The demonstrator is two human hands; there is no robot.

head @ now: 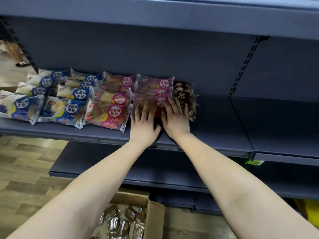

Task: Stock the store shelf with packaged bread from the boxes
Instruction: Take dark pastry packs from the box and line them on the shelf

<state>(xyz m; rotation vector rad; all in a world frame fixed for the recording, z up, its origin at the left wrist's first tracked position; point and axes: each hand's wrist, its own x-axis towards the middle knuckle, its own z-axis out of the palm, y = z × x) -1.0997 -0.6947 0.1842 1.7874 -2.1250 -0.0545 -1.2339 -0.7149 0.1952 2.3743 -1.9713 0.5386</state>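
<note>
Rows of packaged bread lie on the dark grey shelf (215,121): blue packs (69,109) at the left, pink strawberry packs (110,112) in the middle, and brown packs (184,94) at the right end. My left hand (144,121) lies flat with spread fingers on the front pink pack (155,102) of the fourth row. My right hand (175,116) presses with straight fingers on that pack's right end and on the front brown pack. An open cardboard box (153,214) on the floor below holds several brown-wrapped breads (124,223).
The shelf stretches bare to the right of the brown packs. A slotted upright (245,66) divides it from the neighbouring bay. A lower shelf (103,163) juts out beneath. Wooden floor (25,169) lies at the left; a person's feet (20,62) show far left.
</note>
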